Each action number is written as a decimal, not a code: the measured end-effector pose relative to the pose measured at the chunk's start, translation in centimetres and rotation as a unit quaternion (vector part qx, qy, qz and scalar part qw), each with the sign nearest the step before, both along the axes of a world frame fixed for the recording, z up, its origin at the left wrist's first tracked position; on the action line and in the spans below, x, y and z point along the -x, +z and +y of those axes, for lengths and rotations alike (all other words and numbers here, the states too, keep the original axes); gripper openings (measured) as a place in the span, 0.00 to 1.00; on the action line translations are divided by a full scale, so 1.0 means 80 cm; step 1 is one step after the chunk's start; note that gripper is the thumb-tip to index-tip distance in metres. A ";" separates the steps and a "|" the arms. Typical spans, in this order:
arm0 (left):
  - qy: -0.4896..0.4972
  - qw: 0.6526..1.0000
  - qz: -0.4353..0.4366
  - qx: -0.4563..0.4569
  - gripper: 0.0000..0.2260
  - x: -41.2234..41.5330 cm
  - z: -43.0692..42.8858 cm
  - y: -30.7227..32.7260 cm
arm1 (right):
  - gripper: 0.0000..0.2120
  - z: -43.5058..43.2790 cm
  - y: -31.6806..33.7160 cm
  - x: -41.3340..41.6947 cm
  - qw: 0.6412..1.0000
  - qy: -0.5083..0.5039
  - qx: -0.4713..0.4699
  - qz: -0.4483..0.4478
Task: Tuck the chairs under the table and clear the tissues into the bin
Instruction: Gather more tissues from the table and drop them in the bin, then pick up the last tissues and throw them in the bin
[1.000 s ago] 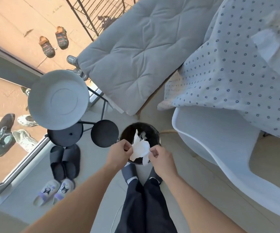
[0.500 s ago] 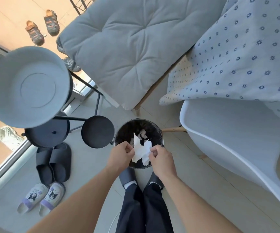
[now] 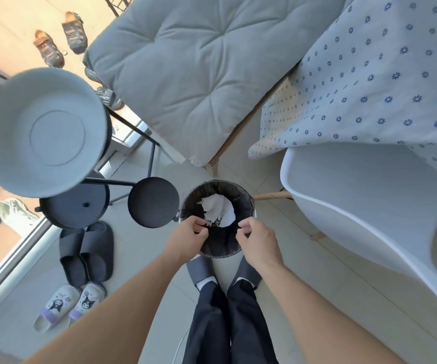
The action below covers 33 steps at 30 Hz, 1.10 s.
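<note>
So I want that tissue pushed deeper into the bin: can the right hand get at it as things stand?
Probably yes. The right hand hovers over the bin's open rim, the tissue lies uncovered inside, and nothing stands between them.

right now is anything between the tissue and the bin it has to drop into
Nothing visible. The tissue is already inside the bin's open mouth, against the black liner. The left hand and right hand hover at the near rim, apparently off it.
</note>
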<state>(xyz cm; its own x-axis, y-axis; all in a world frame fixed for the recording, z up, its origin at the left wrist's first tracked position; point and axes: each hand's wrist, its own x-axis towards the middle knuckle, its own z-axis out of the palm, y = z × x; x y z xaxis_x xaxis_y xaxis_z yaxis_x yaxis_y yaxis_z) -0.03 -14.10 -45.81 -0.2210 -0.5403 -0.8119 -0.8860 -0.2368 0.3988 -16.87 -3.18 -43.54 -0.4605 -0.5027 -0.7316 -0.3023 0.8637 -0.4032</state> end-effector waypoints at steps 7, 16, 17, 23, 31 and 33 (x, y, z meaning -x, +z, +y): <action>0.011 0.999 0.048 0.022 0.08 0.020 -0.034 0.138 | 0.09 -0.010 0.133 0.009 0.999 0.025 0.026 0.026; -0.030 0.994 0.093 0.052 0.11 0.033 -0.057 0.411 | 0.08 0.014 0.369 0.002 0.996 -0.007 0.076 0.049; -0.034 0.993 0.098 0.055 0.11 0.031 -0.054 0.439 | 0.08 0.021 0.392 -0.004 0.995 -0.008 0.080 0.055; -0.087 0.984 0.132 0.079 0.12 0.022 -0.039 0.549 | 0.08 0.048 0.496 -0.023 0.988 -0.015 0.124 0.087; -0.143 0.972 0.164 0.093 0.11 0.067 -0.046 0.609 | 0.09 0.061 0.561 0.039 0.970 -0.041 0.166 0.173; -0.156 0.967 0.168 0.107 0.10 0.093 -0.053 0.620 | 0.09 0.064 0.575 0.067 0.965 -0.068 0.176 0.182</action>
